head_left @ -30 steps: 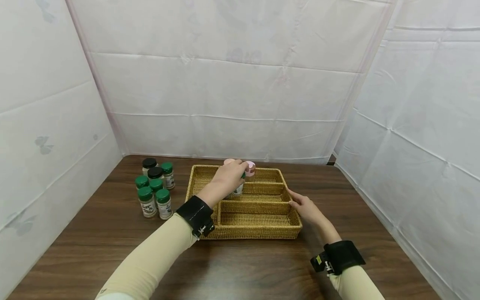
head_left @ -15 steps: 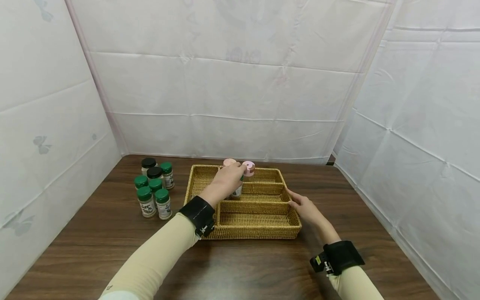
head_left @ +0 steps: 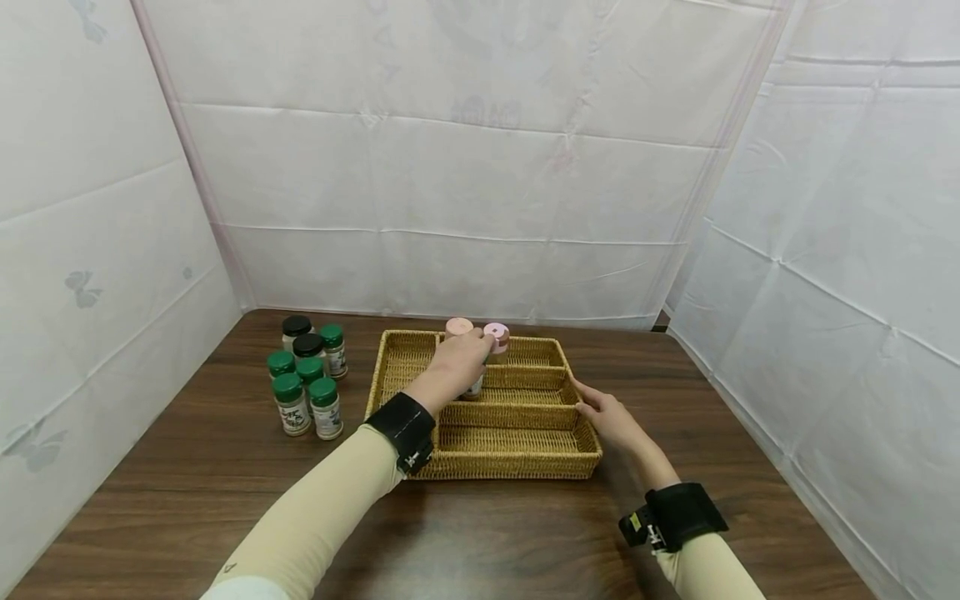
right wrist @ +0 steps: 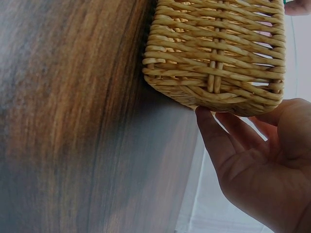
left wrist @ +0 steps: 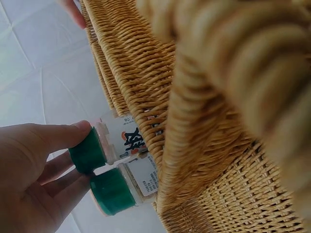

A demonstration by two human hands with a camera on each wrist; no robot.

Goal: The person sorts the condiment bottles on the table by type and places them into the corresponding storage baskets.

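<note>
My left hand (head_left: 459,365) pinches a spice jar (left wrist: 125,138) by its green lid, thumb on one side and fingers on the other, as the left wrist view shows. A second green-lidded jar (left wrist: 141,179) stands beside it, touching the fingers. Both are in the wicker basket (head_left: 517,465), their lower parts hidden by its woven walls. In the head view, the hand covers most of these jars. My right hand (head_left: 615,418) rests against the basket's right end, and in the right wrist view its fairly straight fingers (right wrist: 214,138) touch the outer wall.
Two pink-lidded jars (head_left: 496,335) stand in the back compartment. Left of the basket, a group of jars (head_left: 309,379) with green and black lids stands on the wooden table (head_left: 480,542). White sheeting (head_left: 450,183) encloses the back and sides.
My left hand has shifted slightly towards me and to the right, uncovering more of the pink lids. My right hand and the basket stay nearly still.
</note>
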